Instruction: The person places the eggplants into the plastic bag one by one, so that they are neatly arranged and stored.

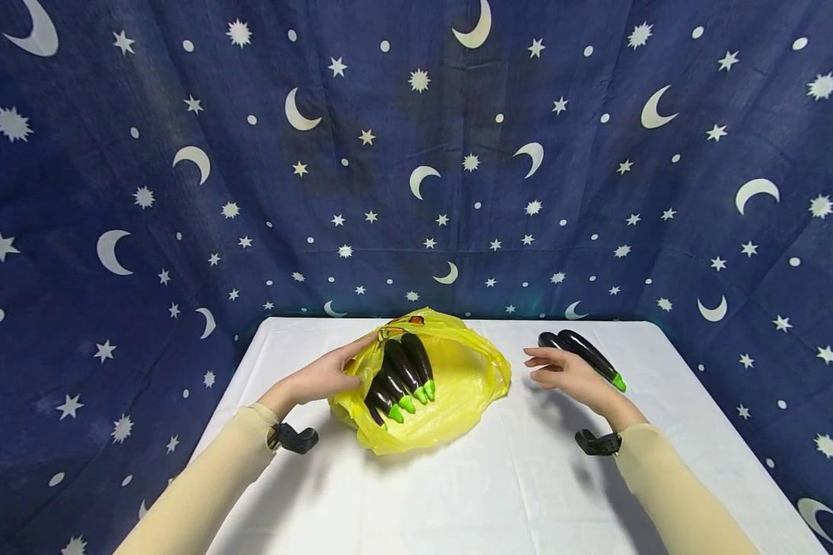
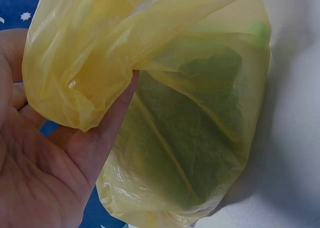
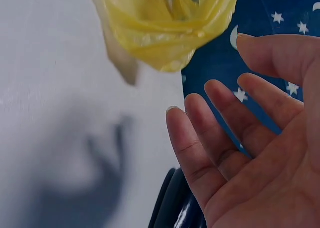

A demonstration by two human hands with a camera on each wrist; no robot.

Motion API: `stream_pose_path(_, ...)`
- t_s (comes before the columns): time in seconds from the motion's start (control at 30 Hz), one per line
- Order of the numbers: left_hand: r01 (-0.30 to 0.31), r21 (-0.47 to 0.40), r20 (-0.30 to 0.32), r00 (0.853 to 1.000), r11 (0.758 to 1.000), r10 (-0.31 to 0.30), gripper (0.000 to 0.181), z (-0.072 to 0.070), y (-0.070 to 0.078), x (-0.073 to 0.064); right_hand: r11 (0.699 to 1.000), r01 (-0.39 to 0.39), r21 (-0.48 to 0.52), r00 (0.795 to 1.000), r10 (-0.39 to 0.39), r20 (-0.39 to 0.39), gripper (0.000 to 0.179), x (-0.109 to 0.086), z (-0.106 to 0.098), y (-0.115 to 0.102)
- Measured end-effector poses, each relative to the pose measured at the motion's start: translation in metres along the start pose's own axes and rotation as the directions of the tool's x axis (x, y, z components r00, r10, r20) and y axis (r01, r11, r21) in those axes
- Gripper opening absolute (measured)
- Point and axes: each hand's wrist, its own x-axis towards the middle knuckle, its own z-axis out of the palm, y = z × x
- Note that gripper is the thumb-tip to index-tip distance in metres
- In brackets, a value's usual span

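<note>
A yellow plastic bag (image 1: pixel 458 412) lies with its mouth facing me on the white table. Inside it, toward the left, several dark purple eggplants (image 1: pixel 403 368) with bright green stems lie side by side. My left hand (image 1: pixel 319 375) grips the bag's left rim, and the left wrist view shows the thumb against the thin plastic (image 2: pixel 75 82). To the right of the bag, my right hand (image 1: pixel 572 378) hovers with nothing in it, fingers relaxed and apart. Just behind that hand lie two loose eggplants (image 1: pixel 588 353), one partly hidden by it; their dark bodies (image 3: pixel 175 208) also show below the fingers in the right wrist view.
The white tablecloth (image 1: pixel 479 501) covers the table. A dark blue cloth with moons and stars (image 1: pixel 416 223) hangs behind and at both sides of it. Each wrist wears a black strap (image 1: pixel 297 438).
</note>
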Motion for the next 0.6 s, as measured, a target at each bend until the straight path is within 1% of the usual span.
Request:
stream_pose_path(0.33, -0.001, -0.010, 0.005, 1.000, 1.000, 0.001, 0.089, -0.001, 0.000, 0.000, 1.000, -0.004, 0.027, 0.999, 0.005, -0.050, 0.064, -0.004, -0.017, 0.015)
stream_pose_path(0.6, 0.002, -0.011, 0.006, 1.000, 1.000, -0.002, 0.088, -0.001, 0.001, 0.000, 0.998, -0.014, 0.064, 0.996, 0.019, -0.081, 0.068, -0.007, -0.027, 0.021)
